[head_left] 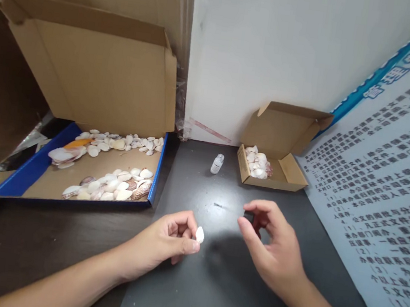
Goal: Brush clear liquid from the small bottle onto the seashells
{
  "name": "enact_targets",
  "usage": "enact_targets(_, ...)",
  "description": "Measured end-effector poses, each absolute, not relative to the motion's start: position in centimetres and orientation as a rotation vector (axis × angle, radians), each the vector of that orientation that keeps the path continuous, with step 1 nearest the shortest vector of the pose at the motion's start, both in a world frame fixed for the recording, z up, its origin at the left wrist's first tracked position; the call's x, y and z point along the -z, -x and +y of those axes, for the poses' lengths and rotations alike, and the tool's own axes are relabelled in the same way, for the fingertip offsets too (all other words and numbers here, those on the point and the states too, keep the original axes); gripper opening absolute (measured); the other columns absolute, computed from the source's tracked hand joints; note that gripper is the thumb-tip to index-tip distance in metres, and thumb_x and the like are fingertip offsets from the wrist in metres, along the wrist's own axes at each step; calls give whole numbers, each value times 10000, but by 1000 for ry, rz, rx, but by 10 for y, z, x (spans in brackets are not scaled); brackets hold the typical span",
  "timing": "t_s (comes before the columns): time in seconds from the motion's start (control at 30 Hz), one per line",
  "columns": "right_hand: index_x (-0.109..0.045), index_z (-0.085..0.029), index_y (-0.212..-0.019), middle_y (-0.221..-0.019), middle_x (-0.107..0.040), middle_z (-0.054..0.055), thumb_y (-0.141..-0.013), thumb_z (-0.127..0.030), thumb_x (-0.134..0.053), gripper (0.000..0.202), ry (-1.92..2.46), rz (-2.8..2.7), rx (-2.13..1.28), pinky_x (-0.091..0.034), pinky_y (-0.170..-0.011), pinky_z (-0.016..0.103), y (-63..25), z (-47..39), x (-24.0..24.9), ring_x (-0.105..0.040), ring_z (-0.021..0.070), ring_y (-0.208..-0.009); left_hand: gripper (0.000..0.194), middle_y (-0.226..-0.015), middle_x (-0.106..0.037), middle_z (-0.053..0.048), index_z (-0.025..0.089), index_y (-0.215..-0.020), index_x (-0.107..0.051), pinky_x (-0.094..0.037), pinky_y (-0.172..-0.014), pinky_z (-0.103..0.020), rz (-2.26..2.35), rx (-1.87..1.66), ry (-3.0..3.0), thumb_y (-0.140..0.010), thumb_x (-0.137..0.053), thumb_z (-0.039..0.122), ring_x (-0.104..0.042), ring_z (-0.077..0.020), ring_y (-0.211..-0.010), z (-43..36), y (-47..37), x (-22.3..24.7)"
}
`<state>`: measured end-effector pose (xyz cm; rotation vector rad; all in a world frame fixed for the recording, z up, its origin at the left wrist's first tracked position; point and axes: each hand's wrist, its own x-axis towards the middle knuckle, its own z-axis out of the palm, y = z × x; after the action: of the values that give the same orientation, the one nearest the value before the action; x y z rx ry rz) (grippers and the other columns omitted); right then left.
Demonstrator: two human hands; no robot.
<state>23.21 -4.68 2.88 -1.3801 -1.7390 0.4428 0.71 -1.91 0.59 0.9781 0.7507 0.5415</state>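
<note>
Between the thumb and fingers of my left hand [175,235] is a small white shell [200,234], held above the dark grey table. My right hand [272,243] is curled a little to the right, with a small dark object [248,216] between its thumb and fingers; its exact kind cannot be made out. Beyond both hands stands a small clear glass bottle [217,164] with a pale label, upright on the table. Neither hand touches the bottle.
To the left lies an open blue-edged cardboard box [155,177] with many white and brownish shells in two groups. A smaller open carton [274,184] at the back right holds more shells. A white wall [264,45] rises behind, and a printed sheet [379,206] borders the right side.
</note>
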Motion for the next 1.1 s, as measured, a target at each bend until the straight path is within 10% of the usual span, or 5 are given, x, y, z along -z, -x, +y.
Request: enact_targets(1.1,-669,-200,-1055,-939,-666,61,-944,-290,-560,181,1523,-1961,133,-447,-665,316,-229,74,-55,-623,193,-717,347,-598,-404,78,185,-765,-513,-249,-520,-224,668,-480,-1056,-750,-754,433,-336,-74,-539,-17,-6,-5)
